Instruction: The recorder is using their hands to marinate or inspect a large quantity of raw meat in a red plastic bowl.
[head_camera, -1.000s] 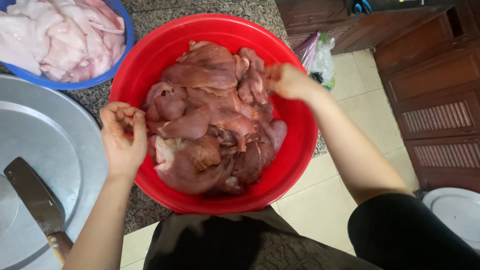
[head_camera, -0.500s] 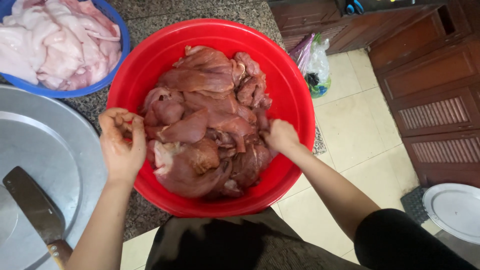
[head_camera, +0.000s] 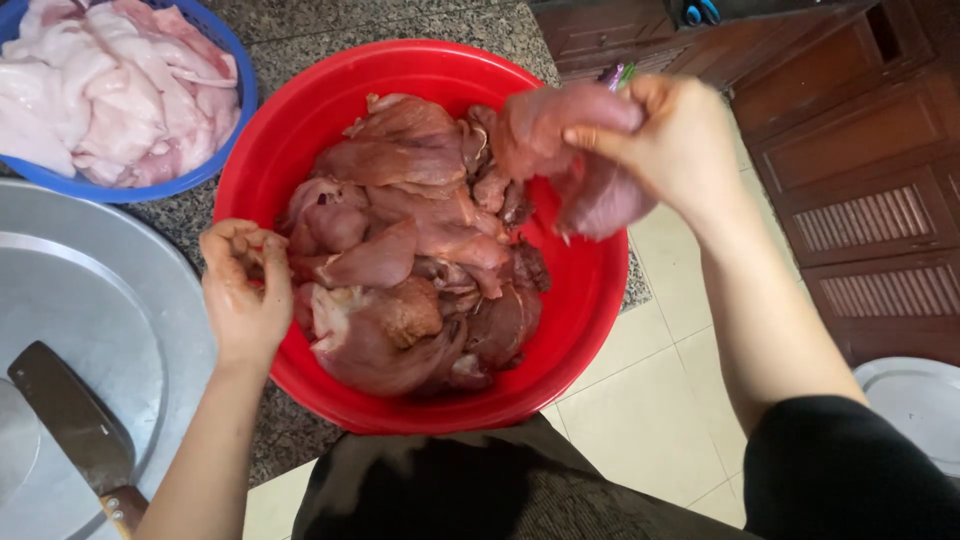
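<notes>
Above the red bowl's (head_camera: 300, 120) far-right rim, the right hand (head_camera: 680, 145) pinches a raised meat slab (head_camera: 575, 150) between thumb and fingers, while the left hand (head_camera: 245, 290), fingers curled together, rests on the near-left rim, beside the meat pile (head_camera: 410, 250) inside it.

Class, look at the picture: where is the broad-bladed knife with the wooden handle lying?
In the head view the broad-bladed knife with the wooden handle lies at the lower left, on the round metal tray, left of the red plastic basin and the left hand.
</notes>
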